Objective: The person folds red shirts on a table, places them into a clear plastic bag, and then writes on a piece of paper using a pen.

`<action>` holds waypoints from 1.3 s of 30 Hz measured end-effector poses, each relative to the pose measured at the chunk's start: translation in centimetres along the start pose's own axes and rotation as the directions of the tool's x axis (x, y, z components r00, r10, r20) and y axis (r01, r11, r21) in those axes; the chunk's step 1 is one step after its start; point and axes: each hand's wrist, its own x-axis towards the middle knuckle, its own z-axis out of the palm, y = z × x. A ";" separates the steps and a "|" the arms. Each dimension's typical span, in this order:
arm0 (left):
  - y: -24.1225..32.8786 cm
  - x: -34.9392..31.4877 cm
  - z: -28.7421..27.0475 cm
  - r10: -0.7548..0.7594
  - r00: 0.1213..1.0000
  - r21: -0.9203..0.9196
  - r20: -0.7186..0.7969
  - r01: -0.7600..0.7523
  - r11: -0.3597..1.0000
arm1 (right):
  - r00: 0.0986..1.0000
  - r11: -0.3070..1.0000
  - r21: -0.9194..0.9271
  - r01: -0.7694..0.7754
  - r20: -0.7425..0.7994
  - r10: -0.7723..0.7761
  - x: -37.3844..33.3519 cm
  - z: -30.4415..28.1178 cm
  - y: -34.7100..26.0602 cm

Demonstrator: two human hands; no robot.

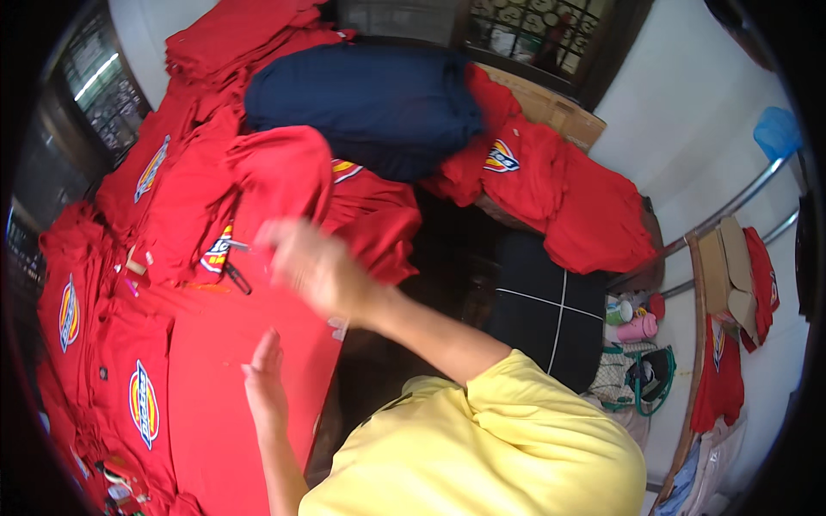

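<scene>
Right hand is motion-blurred, fingers look curled; can't tell if it pinches anything. Bunched red T-shirt sits just beyond it. Left hand is nearer the body, fingers extended, thumb apart, nothing held, over red tabletop. Black-handled tool lies left of right hand, probably for easy reach. Logo-printed red garment, left of left hand, lies print up, likely to avoid creasing it. Navy cloth pile is well beyond both hands, apparently set aside.

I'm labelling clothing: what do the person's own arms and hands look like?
A loose yellow short sleeve leaves the right forearm bare; the left forearm is bare too, as far as it shows. Neither the left hand nor the right hand wears a glove; the right one is blurred.
</scene>
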 end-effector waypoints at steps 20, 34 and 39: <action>4.2 -12.0 -1.8 -0.037 0.866 0.024 -0.498 0.056 0.998 | -0.078 0.370 -0.086 -0.925 0.996 0.036 -7.1 1.6 -0.6; 0.6 -26.9 -10.4 0.419 0.049 0.408 -0.907 -0.151 0.900 | -0.389 0.938 0.337 -0.081 0.856 -0.341 -4.3 4.5 -8.2; 2.4 -23.9 -4.5 -0.167 0.410 -0.355 -0.897 -0.440 0.825 | 0.013 0.973 -0.063 0.220 0.998 0.062 -4.6 2.9 -4.5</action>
